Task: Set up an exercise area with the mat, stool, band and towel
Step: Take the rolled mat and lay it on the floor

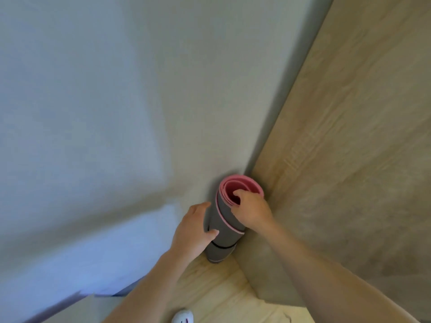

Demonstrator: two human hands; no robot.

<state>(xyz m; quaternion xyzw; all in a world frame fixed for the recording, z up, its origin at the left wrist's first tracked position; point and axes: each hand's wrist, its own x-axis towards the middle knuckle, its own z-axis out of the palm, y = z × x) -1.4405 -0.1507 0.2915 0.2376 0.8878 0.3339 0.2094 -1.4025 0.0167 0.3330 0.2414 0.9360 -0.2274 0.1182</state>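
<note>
Right hand (253, 212) curled into mat (222, 221) top, left hand (191, 231) gripping its side, lower centre; fetching mat, next: lift it out

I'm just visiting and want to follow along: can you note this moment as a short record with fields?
mat: rolled, grey outside, pink inside, standing on end in a corner
strap: black, round the roll's lower part
left grip: holds the roll's side
right grip: fingers hooked into the roll's open top
surroundings: wall on the left, wooden panel on the right, wood floor
stage: mat not yet unrolled
</note>
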